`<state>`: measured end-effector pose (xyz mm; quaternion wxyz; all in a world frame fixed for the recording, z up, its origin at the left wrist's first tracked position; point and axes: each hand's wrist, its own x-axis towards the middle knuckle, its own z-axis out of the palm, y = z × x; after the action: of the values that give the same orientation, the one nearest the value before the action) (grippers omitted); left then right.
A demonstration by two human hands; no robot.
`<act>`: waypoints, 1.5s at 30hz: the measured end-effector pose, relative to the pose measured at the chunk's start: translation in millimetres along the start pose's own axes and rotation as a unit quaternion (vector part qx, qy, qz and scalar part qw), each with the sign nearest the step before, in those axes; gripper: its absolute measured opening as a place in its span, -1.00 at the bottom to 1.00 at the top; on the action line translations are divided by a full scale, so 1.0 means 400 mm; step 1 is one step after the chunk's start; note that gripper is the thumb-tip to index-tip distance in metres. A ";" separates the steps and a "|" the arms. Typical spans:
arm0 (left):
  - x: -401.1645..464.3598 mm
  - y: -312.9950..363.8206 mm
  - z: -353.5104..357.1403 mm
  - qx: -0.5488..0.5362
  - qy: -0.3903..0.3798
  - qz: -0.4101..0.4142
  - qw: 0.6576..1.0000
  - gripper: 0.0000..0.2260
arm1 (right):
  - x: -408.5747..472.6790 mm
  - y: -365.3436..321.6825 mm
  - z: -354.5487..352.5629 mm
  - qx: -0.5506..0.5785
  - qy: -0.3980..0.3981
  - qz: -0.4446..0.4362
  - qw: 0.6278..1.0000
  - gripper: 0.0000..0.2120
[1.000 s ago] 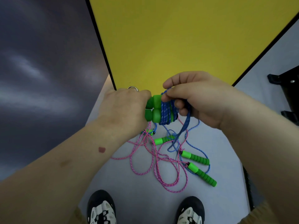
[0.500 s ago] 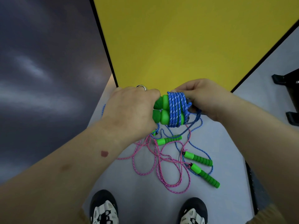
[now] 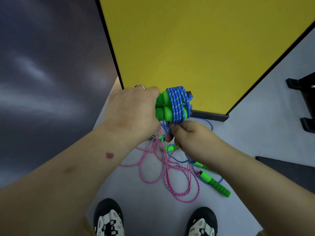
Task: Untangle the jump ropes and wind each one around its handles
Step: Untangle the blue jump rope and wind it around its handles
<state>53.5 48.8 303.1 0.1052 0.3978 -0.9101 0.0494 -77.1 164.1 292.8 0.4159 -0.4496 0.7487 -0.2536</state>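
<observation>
My left hand [image 3: 131, 111] grips two green foam handles [image 3: 164, 108] held side by side, with several turns of blue rope [image 3: 177, 103] wound around them. Just below the bundle, my right hand [image 3: 189, 137] pinches the free run of the blue rope, which hangs down toward the floor. On the pale floor below lies a pink rope [image 3: 163, 169] in loose tangled loops, mixed with slack blue rope. Green handles lie there too: one at the right [image 3: 216, 183], another partly hidden under my right wrist [image 3: 171, 148].
A yellow panel [image 3: 196, 48] with a black edge stands just behind the bundle. A dark wall fills the left. Black metal feet [image 3: 301, 92] sit at the right and a dark mat [image 3: 286, 167] lies beside my right forearm. My two shoes [image 3: 109, 218] are at the bottom.
My right hand has swung from above and beside the bundle down to beneath it, pulling the blue rope around the handles. More turns now show on the bundle.
</observation>
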 end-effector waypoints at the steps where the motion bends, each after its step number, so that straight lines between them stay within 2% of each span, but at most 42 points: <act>1: 0.000 -0.001 0.000 0.002 -0.001 -0.003 1.000 -0.71 | -0.010 -0.008 0.003 -0.001 0.001 -0.002 1.000 -0.59; 6: 0.002 -0.003 0.000 -0.007 -0.018 -0.012 1.000 -0.71 | -0.045 -0.041 -0.013 -0.007 0.024 -0.007 1.000 -0.62; 13: -0.002 -0.003 0.015 0.003 -0.031 0.008 0.999 -0.75 | -0.042 -0.088 -0.064 0.056 0.013 -0.016 0.998 -0.64; 19: -0.003 0.005 0.012 0.006 -0.025 0.037 0.999 -0.77 | 0.015 -0.105 -0.109 0.090 0.041 -0.009 0.995 -0.69; 23: -0.005 0.011 0.003 0.011 -0.044 0.054 0.997 -0.74 | 0.042 -0.115 -0.136 0.011 0.083 -0.035 0.996 -0.67; 28: -0.007 0.014 0.000 -0.003 -0.023 0.086 0.996 -0.75 | 0.073 -0.120 -0.172 -0.047 0.113 -0.067 0.990 -0.70; 33: -0.007 0.016 -0.013 -0.011 -0.015 0.093 0.995 -0.72 | 0.124 -0.093 -0.197 -0.017 0.082 -0.041 0.996 -0.62; 36: -0.008 0.016 -0.017 -0.009 -0.006 0.088 0.996 -0.73 | 0.142 -0.050 -0.180 0.043 0.018 -0.008 0.999 -0.73; 37: -0.009 0.016 -0.018 -0.010 -0.004 0.085 0.996 -0.73 | 0.147 -0.029 -0.171 0.035 0.005 0.000 0.999 -0.85; 38: -0.009 0.017 -0.020 -0.010 -0.002 0.081 0.997 -0.73 | 0.148 -0.011 -0.163 0.003 0.001 0.012 1.000 -0.82; 40: -0.010 0.017 -0.023 -0.010 -0.003 0.070 0.998 -0.74 | 0.139 0.019 -0.138 -0.087 0.002 0.037 0.996 -0.62; 42: -0.009 0.015 -0.024 -0.008 -0.009 0.059 0.998 -0.75 | 0.116 0.031 -0.100 -0.124 -0.006 0.038 0.992 -0.64; 45: -0.008 0.014 -0.025 -0.008 -0.021 0.047 0.999 -0.74 | 0.085 0.035 -0.046 -0.119 0.007 0.002 0.993 -0.67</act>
<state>53.0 56.6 312.2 0.0872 0.3550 -0.9300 0.0388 -107.6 140.5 278.4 0.3550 -0.4924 0.7774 -0.1646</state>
